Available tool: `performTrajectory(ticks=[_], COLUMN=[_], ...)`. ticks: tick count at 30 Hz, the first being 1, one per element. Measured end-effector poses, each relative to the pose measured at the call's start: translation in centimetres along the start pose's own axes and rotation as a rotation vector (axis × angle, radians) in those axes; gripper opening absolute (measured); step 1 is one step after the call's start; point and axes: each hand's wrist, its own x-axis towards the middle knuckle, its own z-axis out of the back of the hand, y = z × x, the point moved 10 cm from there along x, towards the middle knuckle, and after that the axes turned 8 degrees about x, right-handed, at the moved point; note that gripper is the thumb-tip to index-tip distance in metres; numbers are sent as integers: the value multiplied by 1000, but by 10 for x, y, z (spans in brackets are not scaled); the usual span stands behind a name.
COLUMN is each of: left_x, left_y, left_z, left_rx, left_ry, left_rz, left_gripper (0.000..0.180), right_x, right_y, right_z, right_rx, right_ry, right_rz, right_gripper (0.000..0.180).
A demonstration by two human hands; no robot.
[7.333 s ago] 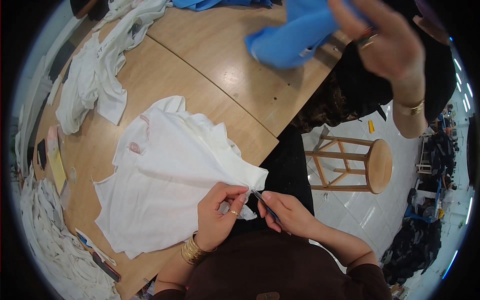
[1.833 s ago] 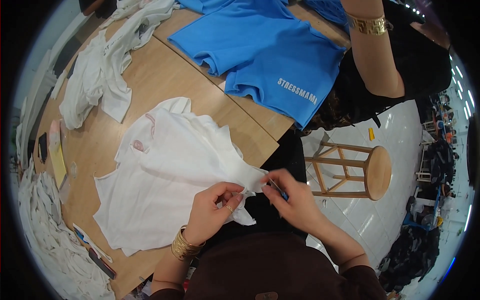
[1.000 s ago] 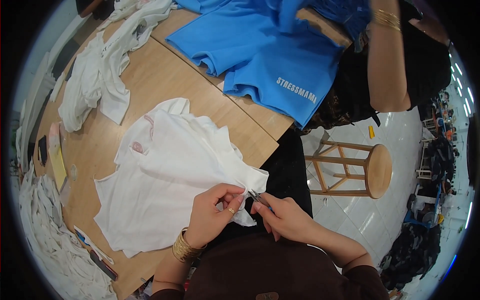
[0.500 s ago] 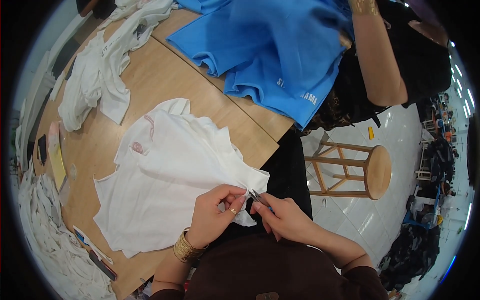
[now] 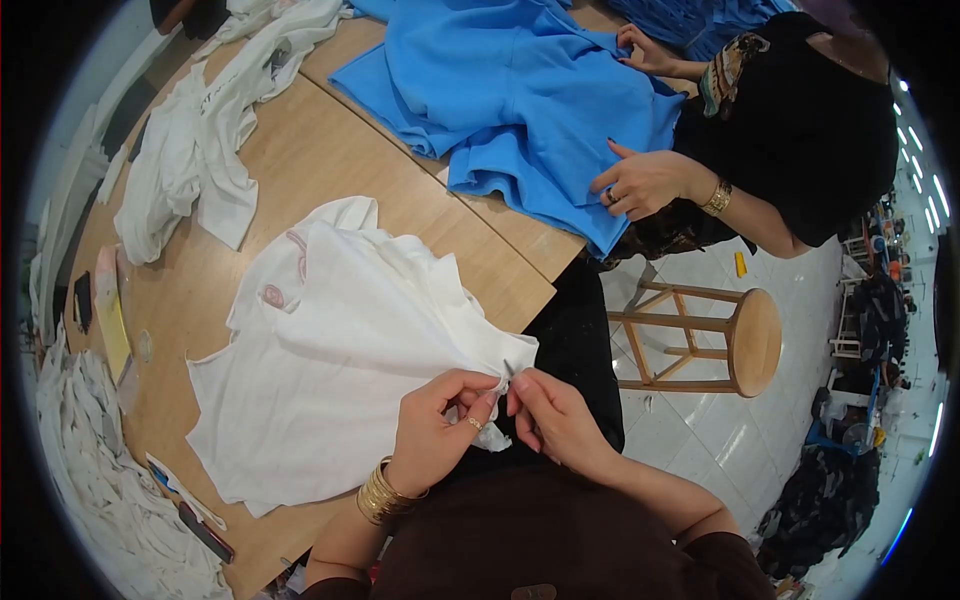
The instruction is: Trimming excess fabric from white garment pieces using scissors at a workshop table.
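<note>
A white garment [image 5: 330, 350] with small pink marks lies spread on the table in front of me, its right end hanging over the near edge. My left hand [image 5: 440, 425], with gold bangles at the wrist, pinches that end of the cloth between thumb and fingers. Close beside it, my right hand [image 5: 560, 420] is closed round small thread snips [image 5: 508, 368]. Only their metal tips show, at the fabric edge by my left fingertips; the rest is hidden in my palm.
Across the wooden table [image 5: 320, 150], a co-worker's hands [image 5: 650, 185] rest on blue garments [image 5: 500, 90]. White clothes [image 5: 195, 150] lie at the far left, with another white pile [image 5: 110, 480] nearer. A wooden stool [image 5: 755, 345] stands on the tiled floor to the right.
My right hand has turned so that its fingers cover more of the snips, close against my left fingertips. The co-worker's arm has come down, and both their hands now touch the blue cloth.
</note>
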Motion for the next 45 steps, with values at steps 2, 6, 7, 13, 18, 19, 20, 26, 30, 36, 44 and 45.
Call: performTrajectory(ticks=[2, 6, 7, 13, 18, 19, 20, 26, 30, 36, 44, 45], left_x=[0, 0, 0, 0, 0, 0, 0, 0, 1, 2, 1, 1], left_y=[4, 10, 10, 8, 3, 1, 1, -3, 9, 16, 13, 12], left_z=[-1, 1, 1, 1, 0, 1, 0, -3, -7, -7, -8, -7], left_rx=[-37, -72, -62, -50, 3, 23, 23, 53, -55, -126, -102, -87], left_ry=[18, 1, 2, -25, -26, -39, -39, -38, -8, 6, -12, -16], left_rz=[32, 38, 36, 20, -5, -20, -20, -56, 4, 60, 27, 21], left_gripper=[13, 17, 17, 18, 17, 17, 17, 17, 18, 20, 21, 21], right_x=[0, -7, -8, -13, -12, -12, -11, -6, -8, -16, -11, -11], right_y=[1, 3, 3, 1, -1, 0, -1, -6, -1, -3, -6, -6], right_z=[5, 2, 2, -5, -4, -4, -4, -3, -1, 0, 3, 3], right_rx=[18, -55, -55, -13, 0, -1, -1, 26, 41, 8, -21, -27], right_ry=[-7, 55, 53, 113, 95, 95, 98, 81, 56, 83, 70, 68], right_rz=[17, 76, 76, -69, -104, -104, -129, -102, -49, -97, -68, -63], right_gripper=[35, 35, 35, 37, 39, 39, 40, 42, 42, 38, 37, 37])
